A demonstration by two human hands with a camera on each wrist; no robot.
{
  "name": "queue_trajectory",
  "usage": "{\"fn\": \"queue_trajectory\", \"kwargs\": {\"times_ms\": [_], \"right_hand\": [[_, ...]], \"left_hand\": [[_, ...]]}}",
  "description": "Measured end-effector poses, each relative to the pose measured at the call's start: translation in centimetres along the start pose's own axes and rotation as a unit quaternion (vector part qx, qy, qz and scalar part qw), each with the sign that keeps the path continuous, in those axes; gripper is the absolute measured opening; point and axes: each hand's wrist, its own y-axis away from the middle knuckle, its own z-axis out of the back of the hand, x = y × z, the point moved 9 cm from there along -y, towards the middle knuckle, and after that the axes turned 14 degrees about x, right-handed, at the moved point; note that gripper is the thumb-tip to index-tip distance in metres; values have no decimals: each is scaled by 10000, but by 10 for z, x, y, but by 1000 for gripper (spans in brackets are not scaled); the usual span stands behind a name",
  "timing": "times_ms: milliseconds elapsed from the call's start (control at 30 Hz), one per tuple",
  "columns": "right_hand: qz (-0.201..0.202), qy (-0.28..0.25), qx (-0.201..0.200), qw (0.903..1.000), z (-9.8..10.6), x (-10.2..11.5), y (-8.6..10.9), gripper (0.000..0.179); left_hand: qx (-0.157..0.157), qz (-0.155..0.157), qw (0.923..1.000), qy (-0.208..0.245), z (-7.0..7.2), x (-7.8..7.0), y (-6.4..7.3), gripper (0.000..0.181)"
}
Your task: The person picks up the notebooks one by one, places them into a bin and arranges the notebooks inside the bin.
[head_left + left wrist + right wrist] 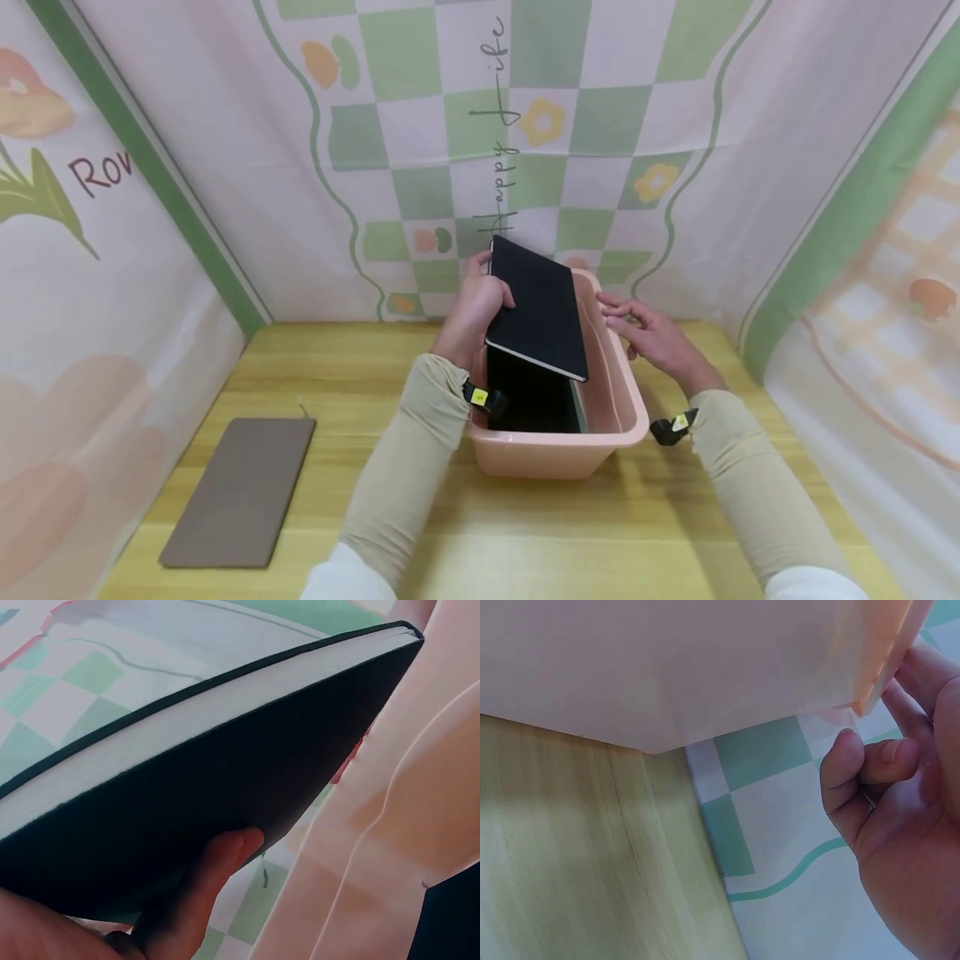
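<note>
My left hand (477, 307) grips a black hardcover notebook (536, 304) by its left edge, thumb on the cover. The notebook is tilted above a pink plastic bin (562, 455), and its white page edges (172, 735) show in the left wrist view. A dark flat thing (528, 400) lies inside the bin, partly hidden under the notebook. My right hand (654, 340) is beside the bin's right rim and holds nothing. Its fingers bend loosely, and the fingertips (922, 667) are at the rim; I cannot tell whether they press on it.
A grey-brown notebook (238, 492) with a ribbon end lies flat on the left of the wooden table (352, 367). Behind the table hangs a checked green and white cloth (480, 183), with more printed cloth at both sides.
</note>
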Motion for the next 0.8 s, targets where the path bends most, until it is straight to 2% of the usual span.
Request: {"fn": "queue_trajectory", "kwargs": {"times_ms": [200, 500, 800], "right_hand": [[-122, 15, -12, 9999, 0, -2, 1, 29], [-340, 55, -178, 9992, 2, -6, -1, 34], [-225, 60, -118, 9997, 3, -5, -1, 30]], "left_hand": [[-142, -49, 9996, -227, -2, 2, -3, 93], [-49, 2, 9991, -420, -4, 9, -6, 90], [15, -151, 9984, -542, -12, 15, -16, 96]]}}
